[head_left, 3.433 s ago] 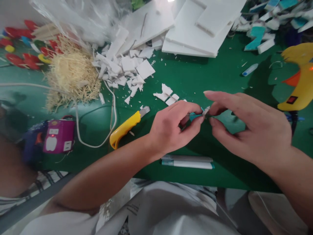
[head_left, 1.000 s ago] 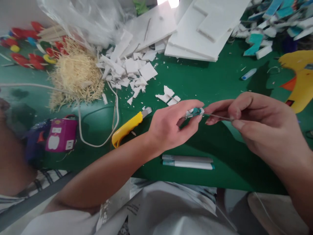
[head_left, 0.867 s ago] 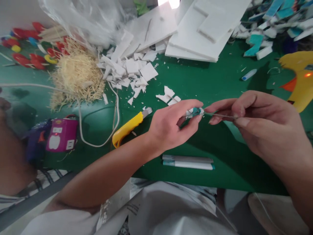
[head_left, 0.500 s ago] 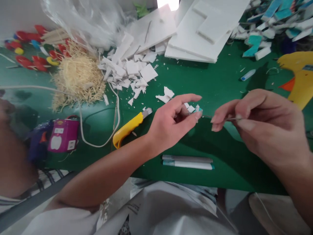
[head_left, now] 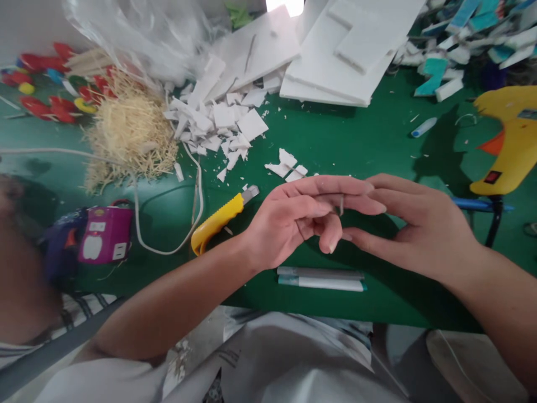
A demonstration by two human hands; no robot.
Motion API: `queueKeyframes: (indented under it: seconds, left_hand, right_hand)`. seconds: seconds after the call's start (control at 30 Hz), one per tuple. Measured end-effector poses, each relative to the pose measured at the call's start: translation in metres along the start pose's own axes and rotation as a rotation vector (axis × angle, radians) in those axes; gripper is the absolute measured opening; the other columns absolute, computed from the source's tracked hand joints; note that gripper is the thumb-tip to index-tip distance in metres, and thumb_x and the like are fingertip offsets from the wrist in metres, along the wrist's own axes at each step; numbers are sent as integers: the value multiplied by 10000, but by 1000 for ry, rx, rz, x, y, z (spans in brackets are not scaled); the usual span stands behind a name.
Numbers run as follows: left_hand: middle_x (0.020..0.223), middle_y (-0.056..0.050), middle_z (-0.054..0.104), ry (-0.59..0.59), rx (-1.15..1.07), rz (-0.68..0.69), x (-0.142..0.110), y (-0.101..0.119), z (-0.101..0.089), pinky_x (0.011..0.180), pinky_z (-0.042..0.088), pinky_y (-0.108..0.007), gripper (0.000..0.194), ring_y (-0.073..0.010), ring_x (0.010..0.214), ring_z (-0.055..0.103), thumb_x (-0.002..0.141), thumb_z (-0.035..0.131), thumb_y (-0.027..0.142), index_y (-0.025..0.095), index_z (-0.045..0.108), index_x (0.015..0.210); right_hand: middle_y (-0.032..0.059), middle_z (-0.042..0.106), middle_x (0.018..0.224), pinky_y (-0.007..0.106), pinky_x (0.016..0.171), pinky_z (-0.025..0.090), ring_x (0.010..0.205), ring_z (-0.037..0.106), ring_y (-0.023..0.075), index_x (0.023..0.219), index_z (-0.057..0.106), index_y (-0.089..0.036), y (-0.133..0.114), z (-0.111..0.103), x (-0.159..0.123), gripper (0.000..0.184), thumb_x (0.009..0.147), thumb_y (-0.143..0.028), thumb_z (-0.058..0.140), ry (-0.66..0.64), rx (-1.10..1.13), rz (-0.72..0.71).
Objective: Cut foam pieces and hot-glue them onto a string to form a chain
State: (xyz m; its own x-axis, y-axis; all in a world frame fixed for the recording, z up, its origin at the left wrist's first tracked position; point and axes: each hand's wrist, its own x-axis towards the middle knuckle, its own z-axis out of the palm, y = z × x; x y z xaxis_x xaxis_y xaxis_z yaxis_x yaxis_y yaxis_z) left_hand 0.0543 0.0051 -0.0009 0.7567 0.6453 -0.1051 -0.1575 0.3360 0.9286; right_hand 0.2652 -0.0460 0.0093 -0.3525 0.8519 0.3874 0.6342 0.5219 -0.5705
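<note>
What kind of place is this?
Probably a craft workshop: there's a yellow glue gun, a yellow cutter knife and a pile of cut white foam scraps on a green table.

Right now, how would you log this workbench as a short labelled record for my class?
Left hand: small thin piece among its fingers
Right hand: fingertips at the left hand's; any grip hidden
Surface: green table
Cutter: yellow, blade showing
Foam sheets: white, overlapping
Foam scraps: white, heaped beside pale straw
Glue gun: yellow, orange trigger, far right
Socket box: purple, left side
</note>
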Motion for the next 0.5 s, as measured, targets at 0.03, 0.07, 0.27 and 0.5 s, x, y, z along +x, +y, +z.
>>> queueKeyframes:
  seconds: [0.03,0.07,0.27,0.5]
  left_hand:
    - [1255,-101,779,-24,-30,-21,-1,-1,-1,431,498,-246,458,-73,467,601,870,478,159,224,743,1238]
    - [1300,-95,762,-44,-59,-42,-2,-2,-1,429,493,-239,486,-69,469,603,869,484,161,245,735,1276]
    - [1463,-91,663,-90,-135,-113,-4,2,0,399,459,-230,581,-69,488,625,860,517,160,312,681,1396]
    - [1426,-79,688,-206,-230,-115,-3,10,6,416,441,-195,642,-35,484,601,811,474,55,317,723,1342]
  right_hand:
    - [-13,791,955,290,631,611,782,754,165,979,708,-300,-1,1,0,152,839,-273,760,-2,1,5]
    - [-12,791,950,296,631,611,800,758,173,983,708,-302,-2,1,0,152,843,-267,753,-3,-7,17]
    - [-16,782,894,288,595,582,774,742,173,1022,686,-299,-9,-2,0,170,861,-275,738,43,-66,115]
    - [-28,775,878,288,534,529,709,713,164,990,693,-314,-7,-4,1,169,839,-252,736,43,-29,129]
